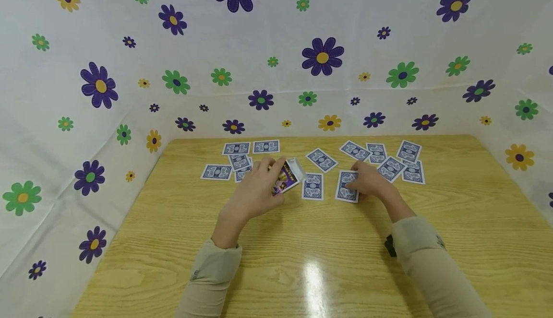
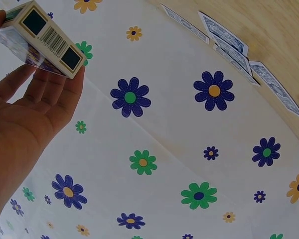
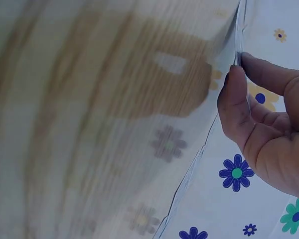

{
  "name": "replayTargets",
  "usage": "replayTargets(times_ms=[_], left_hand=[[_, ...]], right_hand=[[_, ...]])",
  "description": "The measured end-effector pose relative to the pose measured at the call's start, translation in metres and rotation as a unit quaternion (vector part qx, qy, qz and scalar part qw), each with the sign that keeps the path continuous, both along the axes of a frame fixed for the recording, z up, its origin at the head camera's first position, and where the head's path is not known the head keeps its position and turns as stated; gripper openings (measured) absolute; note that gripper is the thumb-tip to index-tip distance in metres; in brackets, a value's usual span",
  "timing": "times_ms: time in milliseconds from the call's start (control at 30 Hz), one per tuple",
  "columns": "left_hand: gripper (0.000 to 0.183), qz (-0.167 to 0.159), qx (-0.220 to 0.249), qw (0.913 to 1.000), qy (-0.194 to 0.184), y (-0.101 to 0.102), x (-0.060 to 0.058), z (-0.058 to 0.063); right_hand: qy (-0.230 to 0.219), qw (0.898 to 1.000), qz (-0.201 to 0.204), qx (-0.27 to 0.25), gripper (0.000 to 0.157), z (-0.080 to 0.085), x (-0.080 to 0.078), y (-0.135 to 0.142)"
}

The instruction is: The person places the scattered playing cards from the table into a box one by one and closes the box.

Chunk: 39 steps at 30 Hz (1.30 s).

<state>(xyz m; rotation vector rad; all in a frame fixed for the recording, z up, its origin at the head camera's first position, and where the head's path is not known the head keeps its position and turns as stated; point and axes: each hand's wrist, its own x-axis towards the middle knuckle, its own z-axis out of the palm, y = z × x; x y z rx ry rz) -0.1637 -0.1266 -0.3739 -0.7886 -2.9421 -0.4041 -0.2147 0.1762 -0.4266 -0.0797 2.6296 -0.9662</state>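
Observation:
My left hand (image 1: 256, 189) grips a small card box (image 1: 287, 178) with a dark purple and yellow front, its open white end tilted up to the right. In the left wrist view, the box (image 2: 49, 40) shows a barcode on one side, and fingers curl around its edge. At the centre right, my right hand (image 1: 372, 182) pinches a blue-backed playing card (image 1: 343, 188). That card (image 3: 241, 25) appears edge-on between thumb and finger in the right wrist view. Just left of it, another playing card (image 1: 313, 186) lies face down, below the box's open end.
Several face-down cards (image 1: 217, 171) lie at the left, some overlapping and partly behind the left hand. More overlapping cards (image 1: 390, 169) lie right of the right hand. A single card (image 1: 321, 159) lies between the groups. Flower-patterned white cloth (image 1: 276, 35) surrounds the wooden table (image 1: 173, 260).

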Motion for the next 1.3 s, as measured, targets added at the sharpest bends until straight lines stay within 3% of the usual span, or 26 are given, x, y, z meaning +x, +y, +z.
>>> replayTargets(times_ms=[200,400,600,700,1033,1300], left_hand=[[0.089,0.002,0.001,1.0,-0.004,-0.001,-0.001,0.001],[0.089,0.003,0.001,1.0,-0.009,-0.001,-0.002,-0.001],[0.087,-0.001,0.0,1.0,-0.006,0.0,-0.002,-0.002],[0.088,-0.002,0.0,1.0,-0.005,0.0,-0.003,-0.002],[0.09,0.005,0.006,0.9999,-0.015,0.0,-0.004,-0.003],[0.088,0.005,-0.001,0.9999,-0.013,0.001,-0.005,-0.005]], right_hand=[[0.033,0.998,-0.018,-0.045,0.052,0.006,0.004,0.004],[0.037,0.995,-0.043,-0.081,0.056,0.01,0.012,0.01],[0.035,0.991,-0.047,-0.117,0.035,0.01,0.022,0.015],[0.038,0.989,-0.056,-0.132,0.033,0.013,0.027,0.015],[0.05,0.97,-0.087,-0.221,0.052,0.018,0.039,0.007],[0.1,0.952,-0.079,-0.276,0.046,0.026,0.041,0.0]])
